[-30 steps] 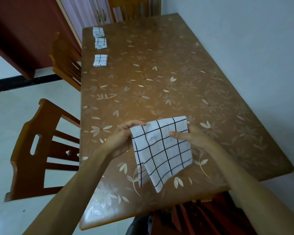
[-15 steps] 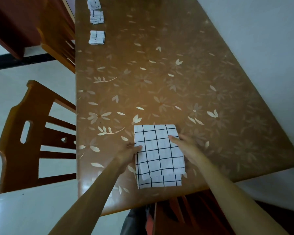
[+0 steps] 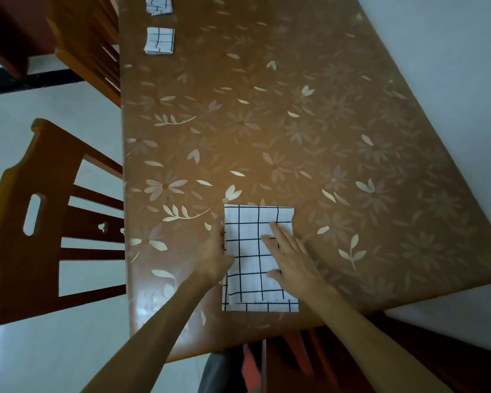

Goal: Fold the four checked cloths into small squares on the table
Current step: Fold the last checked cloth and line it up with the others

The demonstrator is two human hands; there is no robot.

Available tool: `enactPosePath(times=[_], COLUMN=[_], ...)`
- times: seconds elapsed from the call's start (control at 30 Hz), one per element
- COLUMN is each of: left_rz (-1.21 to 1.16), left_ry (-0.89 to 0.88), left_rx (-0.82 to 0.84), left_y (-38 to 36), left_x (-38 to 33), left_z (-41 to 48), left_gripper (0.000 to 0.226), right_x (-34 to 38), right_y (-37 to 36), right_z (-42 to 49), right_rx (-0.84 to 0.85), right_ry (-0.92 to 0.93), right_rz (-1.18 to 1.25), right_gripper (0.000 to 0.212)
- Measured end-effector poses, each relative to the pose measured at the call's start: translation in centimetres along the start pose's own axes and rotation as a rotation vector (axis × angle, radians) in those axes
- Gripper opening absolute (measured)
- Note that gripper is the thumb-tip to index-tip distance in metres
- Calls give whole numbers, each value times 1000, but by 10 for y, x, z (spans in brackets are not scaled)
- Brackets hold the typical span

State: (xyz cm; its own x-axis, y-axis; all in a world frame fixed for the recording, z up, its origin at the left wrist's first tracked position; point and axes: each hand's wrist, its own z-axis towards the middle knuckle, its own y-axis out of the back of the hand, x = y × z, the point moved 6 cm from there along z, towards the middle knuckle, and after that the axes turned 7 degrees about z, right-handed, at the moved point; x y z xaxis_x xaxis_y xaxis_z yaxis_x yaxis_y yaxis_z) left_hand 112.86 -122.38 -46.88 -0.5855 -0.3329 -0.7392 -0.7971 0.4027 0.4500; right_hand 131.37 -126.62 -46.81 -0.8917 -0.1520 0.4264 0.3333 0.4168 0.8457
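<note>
Near the table point(image 3: 267, 123) edge, left hand point(image 3: 214, 255) and right hand point(image 3: 292, 256) press flat-fingered on the checked cloth point(image 3: 248, 287).

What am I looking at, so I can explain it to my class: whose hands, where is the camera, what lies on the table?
No machine: these are a person's two bare hands, filmed by one wide-angle camera worn on the head, looking down. On the brown flower-patterned table lies a partly folded white cloth with black checks. The left hand touches its left edge; the right hand presses flat on top. Nothing is lifted. Two small folded checked squares lie far off along the left edge, beside a wooden chair.
</note>
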Motion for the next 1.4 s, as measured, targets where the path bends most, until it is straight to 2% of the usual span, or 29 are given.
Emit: enactPosePath(times=[0.07, 0.2, 0.37, 0.5, 0.6, 0.7, 0.8, 0.93, 1.03, 1.2, 1.3, 1.4], left_rz=[95, 369, 770, 1073, 1178, 1171, 1124, 1103, 1093, 1102, 989, 797], left_ry=[-48, -179, -392, -544, -537, -525, -564, -566, -548, -555, -530, -567], left_rx=[-3, -103, -186, -103, -10, 22, 6, -16, -57, -6, -20, -116], left_y=[2, 9, 1, -27, -43, -49, -51, -49, -38, -29, -20, 1], left_x=[0, -10, -20, -29, -19, -7, -1, 2, 6, 8, -1, -15], left_z=[0, -4, 0, 15, 26, 29, 31, 34, 35, 31, 33, 48], left_gripper=[105, 82, 67, 65, 66, 68, 65, 68, 73, 81, 65, 43], right_x=[2, 1, -1, 1, -2, 3, 15, 8, -16, -35, -29, -28], right_y=[-7, -13, -12, -17, -24, -11, 2, -16, -21, -11, 1, 22], right_z=[-3, -9, -11, -12, -14, -7, 21, 58, 53, 40, 43, 53], right_rx=[37, 35, 32, 14, 16, -123, -198, -117, -112, -76, -125, -224], right_ry=[4, 0, -17, -21, -38, -19, -28, -87, -156, -136, -131, -95], right_rz=[-8, 1, 3, 52, 99, 150, 57, -11, -48, -86, -16, -17], right_gripper=[83, 82, 79, 78, 75, 61, 57, 58, 65, 69, 63, 50])
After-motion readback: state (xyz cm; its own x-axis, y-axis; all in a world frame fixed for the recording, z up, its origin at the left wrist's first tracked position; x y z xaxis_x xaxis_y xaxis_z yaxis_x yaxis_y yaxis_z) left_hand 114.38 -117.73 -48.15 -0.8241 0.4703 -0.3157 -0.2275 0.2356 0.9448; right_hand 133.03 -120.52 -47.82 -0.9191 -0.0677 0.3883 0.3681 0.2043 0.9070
